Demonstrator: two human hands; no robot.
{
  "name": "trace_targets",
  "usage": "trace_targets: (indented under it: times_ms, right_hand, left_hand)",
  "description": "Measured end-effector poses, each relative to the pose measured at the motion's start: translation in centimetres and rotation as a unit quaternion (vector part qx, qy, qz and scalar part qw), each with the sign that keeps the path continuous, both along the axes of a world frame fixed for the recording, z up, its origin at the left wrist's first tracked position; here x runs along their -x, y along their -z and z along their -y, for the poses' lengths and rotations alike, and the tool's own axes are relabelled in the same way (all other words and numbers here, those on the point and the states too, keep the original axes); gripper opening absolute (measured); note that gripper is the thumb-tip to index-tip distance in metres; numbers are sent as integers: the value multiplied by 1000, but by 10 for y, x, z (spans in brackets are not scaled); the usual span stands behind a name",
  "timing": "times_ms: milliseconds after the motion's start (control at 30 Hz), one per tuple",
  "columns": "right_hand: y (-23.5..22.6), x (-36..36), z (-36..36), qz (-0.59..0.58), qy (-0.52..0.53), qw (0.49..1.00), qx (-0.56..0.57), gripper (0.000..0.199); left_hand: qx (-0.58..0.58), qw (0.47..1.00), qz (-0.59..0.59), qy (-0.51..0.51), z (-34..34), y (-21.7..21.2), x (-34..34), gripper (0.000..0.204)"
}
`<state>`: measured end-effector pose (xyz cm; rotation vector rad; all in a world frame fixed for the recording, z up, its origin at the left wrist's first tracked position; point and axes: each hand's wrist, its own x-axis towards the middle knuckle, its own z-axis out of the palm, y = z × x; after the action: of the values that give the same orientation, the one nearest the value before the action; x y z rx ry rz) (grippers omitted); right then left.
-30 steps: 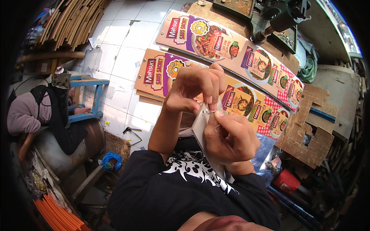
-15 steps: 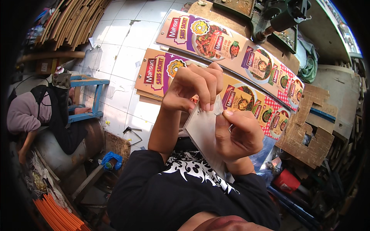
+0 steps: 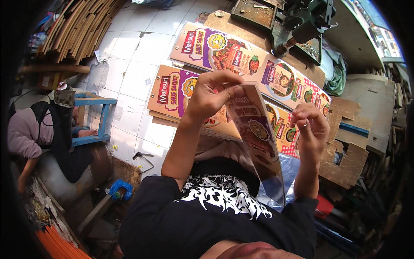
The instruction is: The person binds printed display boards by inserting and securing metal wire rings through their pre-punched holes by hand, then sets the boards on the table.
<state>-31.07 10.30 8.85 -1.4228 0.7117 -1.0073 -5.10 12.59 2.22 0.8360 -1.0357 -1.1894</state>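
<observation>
L hand (image 3: 210,96) w/ printed board (image 3: 258,134) – sm. bits (image 3: 308,48) in dark tray (image 3: 320,54)

Left hand (image 3: 212,96): pinched the far end of a printed panel (image 3: 258,134), which tilted
Right hand (image 3: 311,127): hung curled, apart, right of the panel
Printed stacks (image 3: 258,69): lay beyond the panel
Blue stool (image 3: 103,120): stood left, beside a person (image 3: 31,130)
</observation>
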Motion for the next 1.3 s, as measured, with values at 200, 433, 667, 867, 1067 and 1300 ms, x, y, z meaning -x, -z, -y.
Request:
trace_targets:
  times_ms: [200,433,667,867,1067,1300]
  right_hand:
    - [7,10,-4,-216,-75,969,89,12]
    - [47,4,0,-212,35,977,3,7]
    - [46,17,1,-123,101,985,-72,8]
    - [47,-1,4,-150,192,965,95,7]
    - [46,-2,4,-108,204,972,32,8]
    - [43,-3,2,-111,223,968,20,8]
  left_hand:
    - [-81,995,14,-60,8,-13,16,20]
    - [-31,995,-4,-98,9,-14,8,36]
    - [-68,995,-46,60,7,-7,24,39]
    - [-59,998,-35,1,5,-9,27,28]
    - [-76,984,-119,-110,5,-11,15,19]
    - [-91,986,6,-143,-5,-3,1,22]
